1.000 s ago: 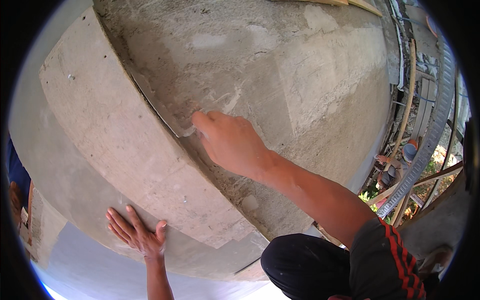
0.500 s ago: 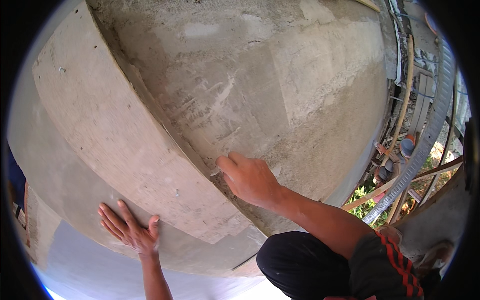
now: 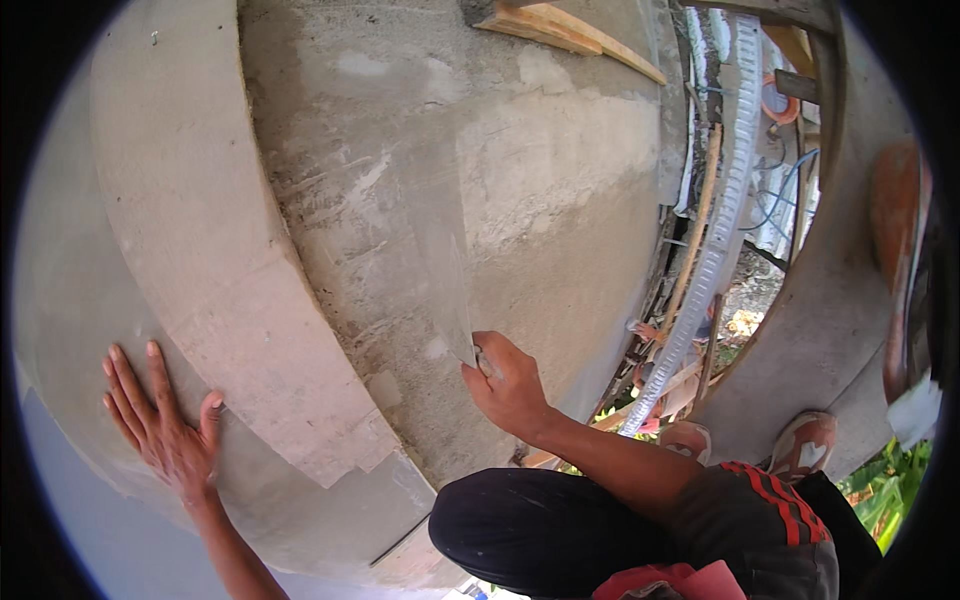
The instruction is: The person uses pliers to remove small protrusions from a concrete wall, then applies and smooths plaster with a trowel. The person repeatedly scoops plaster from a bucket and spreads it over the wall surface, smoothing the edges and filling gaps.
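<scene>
Right hand (image 3: pixel 510 385): closed around a trowel (image 3: pixel 440 290), blade flat against the grey plastered wall (image 3: pixel 400 200). Left hand (image 3: pixel 165 430): fingers spread, pressed on the smooth ledge (image 3: pixel 210 250). Plaster appeared patchy, smoothing seemingly unfinished.

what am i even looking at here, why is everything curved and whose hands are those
This is one view from a wide fisheye camera worn on a person's head, looking down at their own hands. That lens bends straight edges near the rim, so the flat wall looks rounded. There is no machine here: both hands are bare. The left hand is pressed flat, fingers spread, on the smooth grey wall. The right hand holds a flat metal trowel against the rough grey plaster. A pale raised band runs between the two. At the bottom are the person's dark-trousered knee and a shoe.
</scene>
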{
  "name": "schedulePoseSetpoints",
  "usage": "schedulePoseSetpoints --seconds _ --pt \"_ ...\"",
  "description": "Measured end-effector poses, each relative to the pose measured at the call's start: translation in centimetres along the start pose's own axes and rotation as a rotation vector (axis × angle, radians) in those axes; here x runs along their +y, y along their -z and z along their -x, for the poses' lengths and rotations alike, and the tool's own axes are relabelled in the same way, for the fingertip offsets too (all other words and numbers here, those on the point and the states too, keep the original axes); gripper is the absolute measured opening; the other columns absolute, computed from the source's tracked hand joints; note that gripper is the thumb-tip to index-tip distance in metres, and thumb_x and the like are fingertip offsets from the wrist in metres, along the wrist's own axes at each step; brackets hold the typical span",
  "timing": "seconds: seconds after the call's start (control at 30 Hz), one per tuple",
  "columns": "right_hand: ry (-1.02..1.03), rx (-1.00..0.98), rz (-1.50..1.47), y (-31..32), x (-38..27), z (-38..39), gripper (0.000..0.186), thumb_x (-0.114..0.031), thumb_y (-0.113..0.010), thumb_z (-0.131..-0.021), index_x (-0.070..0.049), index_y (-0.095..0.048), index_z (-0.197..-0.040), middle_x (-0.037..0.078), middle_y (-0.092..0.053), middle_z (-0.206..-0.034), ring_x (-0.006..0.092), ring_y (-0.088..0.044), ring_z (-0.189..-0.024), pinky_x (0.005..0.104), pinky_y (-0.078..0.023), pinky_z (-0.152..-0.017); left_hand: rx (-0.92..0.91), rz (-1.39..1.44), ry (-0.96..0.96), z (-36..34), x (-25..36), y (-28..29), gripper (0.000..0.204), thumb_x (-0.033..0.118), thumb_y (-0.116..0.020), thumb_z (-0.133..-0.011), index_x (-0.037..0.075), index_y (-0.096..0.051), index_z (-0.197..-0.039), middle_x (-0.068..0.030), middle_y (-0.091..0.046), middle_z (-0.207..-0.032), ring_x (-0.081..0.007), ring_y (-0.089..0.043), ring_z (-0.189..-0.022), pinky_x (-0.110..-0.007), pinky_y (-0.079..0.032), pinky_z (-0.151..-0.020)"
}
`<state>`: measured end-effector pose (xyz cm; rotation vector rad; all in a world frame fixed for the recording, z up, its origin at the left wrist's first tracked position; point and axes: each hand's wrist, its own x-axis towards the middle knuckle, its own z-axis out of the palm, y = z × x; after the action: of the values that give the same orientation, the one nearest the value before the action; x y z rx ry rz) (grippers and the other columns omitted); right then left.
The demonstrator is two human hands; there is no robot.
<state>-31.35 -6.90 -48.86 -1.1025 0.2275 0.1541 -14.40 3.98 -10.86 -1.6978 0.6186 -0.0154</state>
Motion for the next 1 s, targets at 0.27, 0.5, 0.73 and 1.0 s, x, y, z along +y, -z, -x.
schedulePoseSetpoints --seconds 0.27,0.5,0.73,1.0 --pt "-0.025 0.026 -0.114 5.5 -13.9 -4.5 0.042 -0.019 -0.065 -0.108 0.004 -0.046 -0.138 0.017 -0.067 -0.087 0.0254 -0.068 -0.077 0.0434 -0.052 -0.069 0.187 0.035 0.05 2.5 -0.8 -3.4 0.081 0.076 -0.034 -0.106 0.029 -0.041 -0.171 -0.0022 -0.033 -0.18 -0.0226 -0.027 -0.167 -0.047 -0.017 -0.14" --pt "0.293 -0.164 0.496 15.3 -32.9 -8.7 0.052 -0.022 -0.065 -0.1 0.007 -0.048 -0.14 0.004 -0.059 -0.074 0.0117 -0.057 -0.056 0.0307 -0.048 -0.051 0.427 0.64 0.376 0.6 4.6 -0.1 0.052 0.035 -0.057 -0.113 0.019 -0.055 -0.162 -0.0089 -0.05 -0.169 -0.0306 -0.042 -0.159 -0.047 -0.031 -0.133" --pt "0.35 0.197 1.054 33.1 -47.4 -2.0 0.038 -0.026 -0.069 -0.104 0.0 -0.067 -0.132 0.0 -0.06 -0.078 0.004 -0.053 -0.06 0.0217 -0.043 -0.056 0.245 1.931 -0.042 -8.3 20.9 16.7 0.034 0.025 -0.078 -0.103 0.004 -0.078 -0.129 -0.0113 -0.082 -0.102 -0.019 -0.077 -0.094 -0.034 -0.057 -0.069" --pt "0.098 0.62 1.535 49.9 -44.7 6.5 0.033 -0.027 -0.067 -0.105 0.001 -0.066 -0.123 0.01 -0.066 -0.086 0.0175 -0.058 -0.071 0.0375 -0.051 -0.068 -0.002 2.474 -0.061 -14.0 35.4 27.2 0.052 0.045 -0.084 -0.094 -0.003 -0.073 -0.113 -0.0152 -0.078 -0.096 -0.0234 -0.075 -0.088 -0.038 -0.059 -0.084"
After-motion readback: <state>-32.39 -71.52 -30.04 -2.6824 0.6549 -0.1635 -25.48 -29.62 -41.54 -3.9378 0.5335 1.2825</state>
